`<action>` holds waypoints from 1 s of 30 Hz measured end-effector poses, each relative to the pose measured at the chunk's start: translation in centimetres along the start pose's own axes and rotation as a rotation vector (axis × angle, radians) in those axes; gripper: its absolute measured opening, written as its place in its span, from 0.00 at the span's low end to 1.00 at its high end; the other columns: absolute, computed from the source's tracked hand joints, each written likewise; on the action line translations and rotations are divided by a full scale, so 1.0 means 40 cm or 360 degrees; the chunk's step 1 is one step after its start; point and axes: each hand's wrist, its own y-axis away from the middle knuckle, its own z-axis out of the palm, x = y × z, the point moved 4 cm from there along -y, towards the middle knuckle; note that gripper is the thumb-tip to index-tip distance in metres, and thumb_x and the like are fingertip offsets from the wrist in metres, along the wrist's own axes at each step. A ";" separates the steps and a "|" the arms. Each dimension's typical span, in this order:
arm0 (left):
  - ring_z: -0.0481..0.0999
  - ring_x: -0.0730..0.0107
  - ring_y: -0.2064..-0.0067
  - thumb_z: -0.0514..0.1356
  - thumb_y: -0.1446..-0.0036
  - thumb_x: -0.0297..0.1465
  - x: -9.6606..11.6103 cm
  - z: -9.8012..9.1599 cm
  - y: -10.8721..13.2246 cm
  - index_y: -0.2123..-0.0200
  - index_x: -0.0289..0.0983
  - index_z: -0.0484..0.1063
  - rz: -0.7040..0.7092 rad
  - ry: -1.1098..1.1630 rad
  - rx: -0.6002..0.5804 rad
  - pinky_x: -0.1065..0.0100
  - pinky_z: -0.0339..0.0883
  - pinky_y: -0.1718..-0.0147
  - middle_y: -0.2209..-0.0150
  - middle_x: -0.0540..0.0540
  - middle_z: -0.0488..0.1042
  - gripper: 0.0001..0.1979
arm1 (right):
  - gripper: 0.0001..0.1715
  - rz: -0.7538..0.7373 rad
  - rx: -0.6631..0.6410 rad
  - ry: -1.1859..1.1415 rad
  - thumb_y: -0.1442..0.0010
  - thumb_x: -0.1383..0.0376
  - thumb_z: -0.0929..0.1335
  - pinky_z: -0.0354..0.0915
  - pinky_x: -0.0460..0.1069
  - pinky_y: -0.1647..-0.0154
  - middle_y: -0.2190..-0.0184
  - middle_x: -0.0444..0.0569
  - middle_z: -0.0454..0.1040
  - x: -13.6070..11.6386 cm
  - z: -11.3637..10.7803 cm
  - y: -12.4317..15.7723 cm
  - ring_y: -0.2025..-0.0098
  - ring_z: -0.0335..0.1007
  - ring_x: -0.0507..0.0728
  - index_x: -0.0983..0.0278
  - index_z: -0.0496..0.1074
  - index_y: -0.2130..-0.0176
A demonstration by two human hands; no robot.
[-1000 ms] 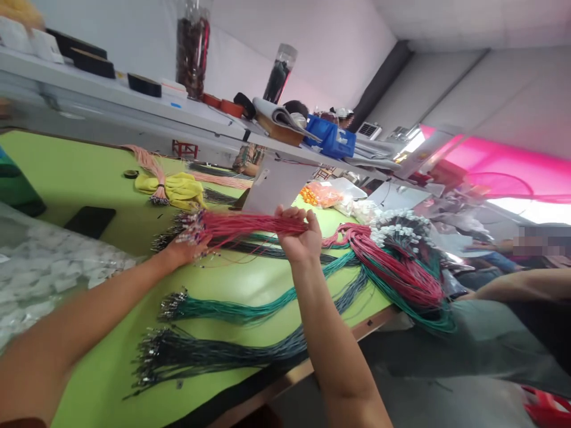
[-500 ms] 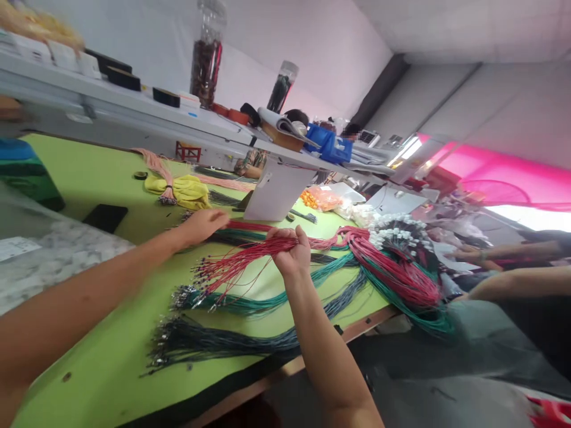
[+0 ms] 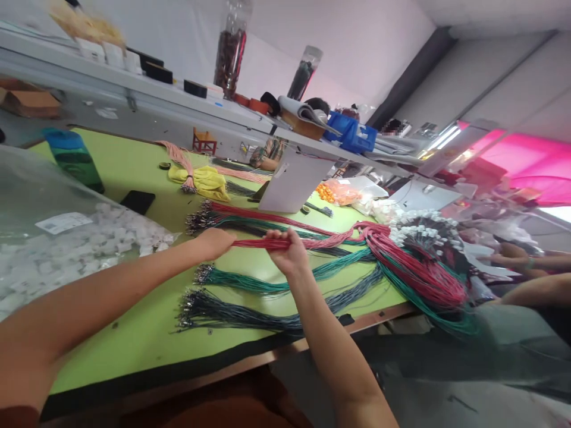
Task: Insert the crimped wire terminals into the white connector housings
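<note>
A bundle of red wires (image 3: 254, 243) is stretched between my two hands above the green table (image 3: 147, 333). My left hand (image 3: 217, 242) is closed round its left end, hiding the tips. Closed round the same bundle, farther right, is my right hand (image 3: 285, 249). Green wires (image 3: 254, 283) and dark grey wires (image 3: 241, 318) lie below, their metal terminals at the left. Another red and green group (image 3: 200, 220) lies behind my left hand. The wires run right to a thick red coil (image 3: 414, 267) beside white connectors (image 3: 423, 229).
A clear bag of white connectors (image 3: 102, 244) lies at the left, near a black phone (image 3: 138, 202) and a green bottle (image 3: 75, 157). A yellow cloth (image 3: 200, 181) and an upright white panel (image 3: 294, 181) stand farther back. Another person's arms (image 3: 535, 279) are at the right.
My left hand has closed on the left end of the red wires, which were fanned out and are now drawn straight. The view has shifted, so the scene sits farther right.
</note>
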 end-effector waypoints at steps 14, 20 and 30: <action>0.74 0.61 0.54 0.58 0.39 0.35 -0.112 0.120 -0.053 0.49 0.36 0.68 -0.0008 -0.0148 0.0003 0.54 0.71 0.57 0.50 0.42 0.71 0.16 | 0.09 -0.0509 -0.0558 0.2048 0.52 0.71 0.73 0.58 0.56 0.51 0.67 0.48 0.70 0.229 -0.020 0.134 0.59 0.63 0.59 0.62 0.76 0.67; 0.74 0.61 0.55 0.58 0.39 0.35 -0.083 0.121 -0.070 0.49 0.36 0.68 0.0074 -0.0083 0.0060 0.55 0.71 0.58 0.50 0.42 0.71 0.16 | 0.06 -0.0782 -0.0742 0.2472 0.46 0.73 0.69 0.59 0.55 0.55 0.68 0.49 0.68 0.287 0.010 0.087 0.60 0.61 0.60 0.62 0.74 0.70; 0.66 0.58 0.42 0.59 0.42 0.33 -0.049 0.048 0.084 0.48 0.37 0.68 0.0172 0.0022 0.0523 0.56 0.60 0.43 0.45 0.39 0.70 0.18 | 0.19 -0.0863 -0.0656 0.1379 0.48 0.72 0.71 0.62 0.63 0.47 0.56 0.52 0.72 0.151 0.013 0.161 0.52 0.66 0.64 0.54 0.74 0.56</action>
